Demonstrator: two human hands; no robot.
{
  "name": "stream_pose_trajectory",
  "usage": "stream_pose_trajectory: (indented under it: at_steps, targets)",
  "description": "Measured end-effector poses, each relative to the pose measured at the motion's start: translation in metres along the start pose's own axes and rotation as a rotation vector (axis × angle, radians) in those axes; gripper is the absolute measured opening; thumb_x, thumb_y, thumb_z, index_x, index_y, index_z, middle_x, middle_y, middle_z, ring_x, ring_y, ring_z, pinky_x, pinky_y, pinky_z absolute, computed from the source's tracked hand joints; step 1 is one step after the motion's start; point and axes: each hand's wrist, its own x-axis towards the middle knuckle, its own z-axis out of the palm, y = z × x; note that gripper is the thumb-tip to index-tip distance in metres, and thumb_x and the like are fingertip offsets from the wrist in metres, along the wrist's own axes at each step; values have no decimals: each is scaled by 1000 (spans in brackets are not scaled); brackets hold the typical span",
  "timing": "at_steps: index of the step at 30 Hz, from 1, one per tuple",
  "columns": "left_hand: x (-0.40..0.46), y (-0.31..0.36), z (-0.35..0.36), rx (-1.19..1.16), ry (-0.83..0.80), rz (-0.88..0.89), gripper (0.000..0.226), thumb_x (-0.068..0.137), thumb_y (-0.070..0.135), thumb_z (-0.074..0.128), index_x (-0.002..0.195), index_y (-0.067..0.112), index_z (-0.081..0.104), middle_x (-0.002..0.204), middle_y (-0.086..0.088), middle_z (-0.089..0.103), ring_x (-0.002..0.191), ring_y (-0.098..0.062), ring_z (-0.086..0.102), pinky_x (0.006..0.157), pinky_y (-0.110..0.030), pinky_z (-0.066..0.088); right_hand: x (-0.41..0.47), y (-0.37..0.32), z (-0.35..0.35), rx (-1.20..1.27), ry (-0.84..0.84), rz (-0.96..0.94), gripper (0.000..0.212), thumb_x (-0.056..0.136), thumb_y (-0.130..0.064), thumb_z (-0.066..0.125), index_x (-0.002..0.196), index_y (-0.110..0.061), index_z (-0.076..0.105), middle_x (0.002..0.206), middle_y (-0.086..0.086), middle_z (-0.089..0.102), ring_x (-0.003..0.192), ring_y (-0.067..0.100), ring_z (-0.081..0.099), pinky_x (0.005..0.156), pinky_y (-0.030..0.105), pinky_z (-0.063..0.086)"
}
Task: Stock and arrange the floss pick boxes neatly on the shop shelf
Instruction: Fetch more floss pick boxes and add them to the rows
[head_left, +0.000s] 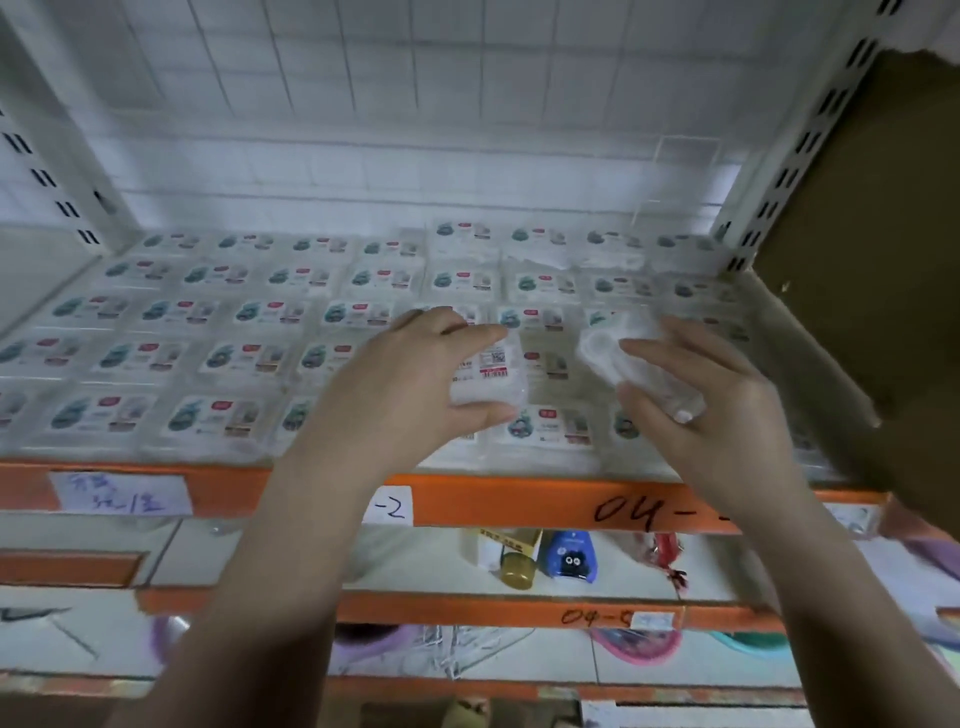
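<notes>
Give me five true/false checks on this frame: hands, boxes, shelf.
1. Each hand holds a clear floss pick box. True: the left hand has a grip on one box, the right hand on another.
2. The top shelf has an orange front edge. True.
3. The rows of floss pick boxes on that shelf stand upright. False: they lie flat, labels up.
4. A brown cardboard carton sits at the left. False: it is at the right.
5. The shelf below is bare. False: it holds a blue packet and other small goods.
</notes>
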Motion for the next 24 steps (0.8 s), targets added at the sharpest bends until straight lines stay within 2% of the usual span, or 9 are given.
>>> stream_pose_trajectory:
  at_steps: [2,5,8,10,12,15,18,20,24]
  targets:
    - [9,3,4,-3,-5,4,68,75,58,58,138,41,36,134,9,42,125,-11,34,103,-32,34,8,7,-1,-9,0,10,35,79,-23,70,114,-27,65,134,6,51,123,13,46,97,17,31]
    - [25,4,11,16,-42,37,67,78,57,58,138,41,34,134,12,40,124,-8,33,101,-30,35,17,15,1,-41,15,27,36,80,-29,66,116,-28,63,136,3,50,122,2,40,94,3,24]
    - [41,7,18,45,-73,81,68,78,58,57,139,42,31,135,12,40,125,-8,32,101,-30,35,21,20,0,-5,30,78,35,80,-32,65,115,-31,63,135,-1,50,121,-6,34,96,9,28]
    - [49,12,23,35,-91,85,70,77,60,56,139,42,31,133,12,41,124,-9,33,102,-29,34,24,23,-4,46,62,104,31,81,-30,65,112,-34,62,128,-10,50,119,-10,36,93,2,28]
    - [55,17,30,28,-107,84,70,77,60,56,140,41,31,134,11,40,125,-10,33,104,-29,32,27,27,-10,104,101,113,25,85,-28,64,109,-33,61,116,-19,55,108,-16,45,84,-4,31]
    - [57,22,37,40,-116,77,70,78,58,57,140,41,30,137,11,38,126,-9,31,105,-26,26,34,32,-18,209,80,185,13,90,-30,55,100,-31,64,69,-34,57,71,-14,53,61,1,37]
    - [56,25,37,-16,-130,41,73,74,57,61,139,41,31,140,14,34,128,-6,28,104,-21,22,41,30,-25,329,58,247,24,93,-33,47,76,-25,62,60,-11,59,56,4,53,53,15,41]
    - [56,32,33,-76,-102,31,76,70,63,56,138,41,34,143,16,32,130,-3,28,106,-22,22,46,27,-28,403,46,316,33,94,-37,44,82,-13,64,74,7,66,69,19,62,64,34,49]
    - [64,57,23,-316,66,88,68,72,66,42,135,41,39,138,19,42,125,4,37,104,-18,29,49,20,-30,476,10,380,48,96,-36,40,88,7,59,87,26,62,76,29,58,60,35,45]
